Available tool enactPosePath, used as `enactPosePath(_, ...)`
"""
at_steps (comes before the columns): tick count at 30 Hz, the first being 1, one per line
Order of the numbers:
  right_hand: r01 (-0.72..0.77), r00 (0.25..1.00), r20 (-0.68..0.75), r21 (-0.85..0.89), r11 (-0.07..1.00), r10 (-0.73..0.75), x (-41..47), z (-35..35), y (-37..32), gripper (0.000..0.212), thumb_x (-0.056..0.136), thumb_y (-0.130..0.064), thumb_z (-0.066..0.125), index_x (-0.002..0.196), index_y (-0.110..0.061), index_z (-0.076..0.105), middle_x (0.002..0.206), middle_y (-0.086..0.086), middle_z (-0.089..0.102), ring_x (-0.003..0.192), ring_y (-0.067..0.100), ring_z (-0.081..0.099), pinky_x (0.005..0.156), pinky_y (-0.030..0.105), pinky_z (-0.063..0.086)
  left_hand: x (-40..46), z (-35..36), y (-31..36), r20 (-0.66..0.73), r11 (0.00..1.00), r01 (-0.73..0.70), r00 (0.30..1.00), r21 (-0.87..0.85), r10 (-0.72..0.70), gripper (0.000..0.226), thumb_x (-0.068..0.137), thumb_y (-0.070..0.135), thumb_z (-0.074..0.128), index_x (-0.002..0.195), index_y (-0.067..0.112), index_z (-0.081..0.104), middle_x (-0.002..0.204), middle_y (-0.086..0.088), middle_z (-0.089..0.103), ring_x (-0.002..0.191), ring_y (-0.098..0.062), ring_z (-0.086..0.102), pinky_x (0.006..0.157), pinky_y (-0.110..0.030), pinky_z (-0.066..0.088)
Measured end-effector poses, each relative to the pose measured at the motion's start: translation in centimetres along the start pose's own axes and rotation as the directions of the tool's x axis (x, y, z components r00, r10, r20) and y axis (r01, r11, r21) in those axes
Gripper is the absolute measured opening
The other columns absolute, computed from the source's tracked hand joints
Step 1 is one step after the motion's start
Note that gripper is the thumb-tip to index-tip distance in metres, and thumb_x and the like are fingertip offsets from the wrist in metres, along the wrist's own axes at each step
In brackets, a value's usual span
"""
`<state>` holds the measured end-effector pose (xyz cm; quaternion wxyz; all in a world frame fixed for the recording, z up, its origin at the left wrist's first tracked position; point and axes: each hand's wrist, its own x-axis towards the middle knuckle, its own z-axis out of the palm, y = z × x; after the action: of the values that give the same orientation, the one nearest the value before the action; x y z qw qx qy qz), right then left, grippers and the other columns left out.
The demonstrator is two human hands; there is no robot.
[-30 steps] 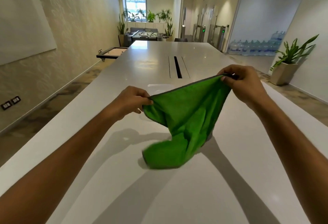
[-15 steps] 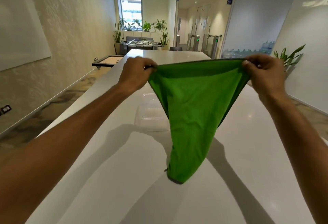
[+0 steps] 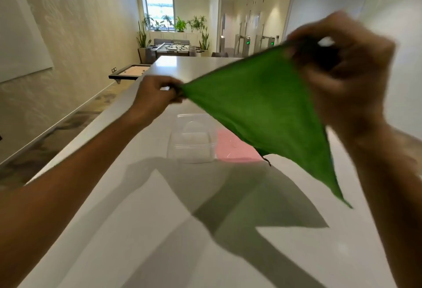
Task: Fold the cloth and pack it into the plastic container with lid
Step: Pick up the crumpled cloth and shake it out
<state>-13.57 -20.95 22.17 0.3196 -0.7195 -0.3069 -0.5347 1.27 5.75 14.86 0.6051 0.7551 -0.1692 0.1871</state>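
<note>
A green cloth [image 3: 258, 102] is stretched in the air above the white table [image 3: 159, 230]. My left hand [image 3: 155, 95] pinches its left corner. My right hand [image 3: 342, 70], blurred and raised higher and nearer, grips the opposite corner. The cloth hangs down in a point at the right. On the table beneath stands a clear plastic container [image 3: 190, 141], open at the top. A pink lid [image 3: 235, 148] lies flat to its right, partly hidden by the cloth.
The long white table runs away from me toward a foosball table [image 3: 173, 47] and potted plants [image 3: 180, 25] by a window. A low framed board [image 3: 130, 71] stands off the table's left edge. Turnstiles [image 3: 258, 43] stand at the back right.
Both hands lifted the cloth off the table and spread it. My right hand has risen and come nearer, tilting the top edge. The pink lid has come into view.
</note>
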Motion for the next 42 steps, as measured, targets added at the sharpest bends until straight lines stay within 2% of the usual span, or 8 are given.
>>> enactPosePath(3,-0.023,0.968,0.25,0.091,0.996,0.0,-4.9,3.5,-3.0,0.011,0.086,-0.013,0.065,0.086,-0.003,0.072,0.078,0.007,0.065,0.062,0.014,0.057,0.059,0.021,0.047,-3.9,-2.1,-5.5,0.091,0.986,0.165,0.982,0.041,-0.168,0.024,0.081,-0.012,0.061,0.082,0.01,0.07,0.083,-0.014,0.069,0.071,-0.016,0.07,0.066,-0.02,0.058)
enactPosePath(8,-0.238,0.786,0.609,0.134,0.962,0.109,-14.2,9.9,-5.5,0.01,0.083,-0.006,0.067,0.091,-0.005,0.072,0.085,0.009,0.066,0.066,0.024,0.061,0.058,0.038,0.051,-9.3,-5.4,-13.6,0.224,0.853,0.24,0.9,0.463,-0.375,0.026,0.074,-0.011,0.066,0.083,0.01,0.076,0.085,-0.01,0.074,0.084,-0.02,0.069,0.073,-0.018,0.055)
enactPosePath(14,-0.513,0.448,0.891,0.188,0.838,0.074,-20.3,14.4,-7.3,0.039,0.082,-0.039,0.069,0.115,-0.02,0.063,0.116,-0.004,0.058,0.084,0.002,0.053,0.083,0.02,0.049,-11.7,-5.9,-16.6,0.124,0.74,0.276,0.891,0.613,-0.436,0.027,0.082,-0.003,0.061,0.083,0.02,0.074,0.098,-0.001,0.072,0.097,-0.014,0.065,0.092,-0.028,0.046)
enactPosePath(20,-0.472,0.545,0.77,-0.047,0.88,0.333,-21.1,14.7,-0.5,0.039,0.091,-0.046,0.051,0.124,-0.026,0.058,0.131,-0.003,0.057,0.118,0.013,0.053,0.101,0.026,0.041,-14.3,-1.5,-14.9,0.148,0.701,0.076,0.956,0.709,-0.253,0.03,0.092,0.026,0.053,0.115,0.013,0.065,0.127,-0.01,0.062,0.116,-0.026,0.057,0.099,-0.033,0.039)
enactPosePath(26,-0.279,0.317,0.748,-0.513,0.811,0.583,-24.1,13.1,9.7,0.066,0.091,-0.065,0.029,0.147,-0.031,0.024,0.159,0.0,0.021,0.146,0.024,0.016,0.118,0.048,0.012,-17.0,2.7,-16.3,0.241,0.5,0.017,0.862,0.866,-0.446,0.084,0.083,0.074,0.013,0.15,0.023,0.016,0.161,-0.001,0.008,0.147,-0.024,0.004,0.115,-0.052,-0.001)
enactPosePath(32,-0.199,0.218,0.725,-0.623,0.757,0.654,-26.2,11.3,12.5,0.073,0.084,-0.074,0.016,0.149,-0.04,0.012,0.162,-0.004,0.008,0.148,0.021,0.004,0.118,0.049,0.004,-16.2,4.0,-17.9,0.281,0.444,-0.055,0.84,0.895,-0.463,0.093,0.076,0.08,0.003,0.151,0.025,0.003,0.161,0.0,-0.001,0.147,-0.024,-0.005,0.115,-0.054,-0.005)
enactPosePath(40,-0.244,0.219,0.63,-0.704,0.667,0.745,-27.2,9.7,11.8,0.072,0.086,-0.072,0.019,0.149,-0.038,0.014,0.161,-0.005,0.01,0.148,0.021,0.007,0.119,0.048,0.005,-14.6,4.6,-18.7,0.385,0.485,-0.149,0.815,0.862,-0.433,0.089,0.079,0.079,0.007,0.151,0.027,0.004,0.161,0.003,0.0,0.147,-0.02,-0.005,0.117,-0.053,-0.003)
enactPosePath(42,-0.258,0.284,0.607,-0.698,0.669,0.743,-26.9,9.5,11.9,0.069,0.088,-0.069,0.024,0.147,-0.033,0.025,0.158,-0.001,0.025,0.144,0.024,0.022,0.117,0.049,0.017,-14.4,4.6,-18.6,0.391,0.513,-0.14,0.818,0.847,-0.421,0.085,0.081,0.076,0.01,0.15,0.027,0.011,0.161,0.002,0.006,0.148,-0.021,0.0,0.117,-0.053,0.0)
